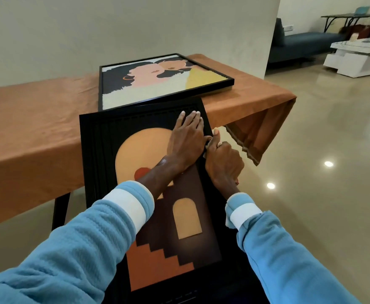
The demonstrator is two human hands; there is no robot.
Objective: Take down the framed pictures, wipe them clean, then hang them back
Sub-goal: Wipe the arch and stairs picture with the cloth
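A black-framed picture (186,220) with an orange arch, a red spot and brown steps leans tilted toward me, its top edge resting against the table's front edge. My left hand (187,139) lies flat on its upper right part, fingers stretched out and close together. My right hand (223,163) is curled around the frame's right edge, thumb up; a small white bit shows at the thumb, and I cannot tell what it is. A second black-framed picture (157,84), showing two faces, lies flat on the table just behind.
The table (37,128) wears an orange-brown cloth that hangs off its right end, and stands against a pale wall. Glossy floor stretches to the right. A dark blue sofa (306,42) and a white low table (359,58) stand far back right.
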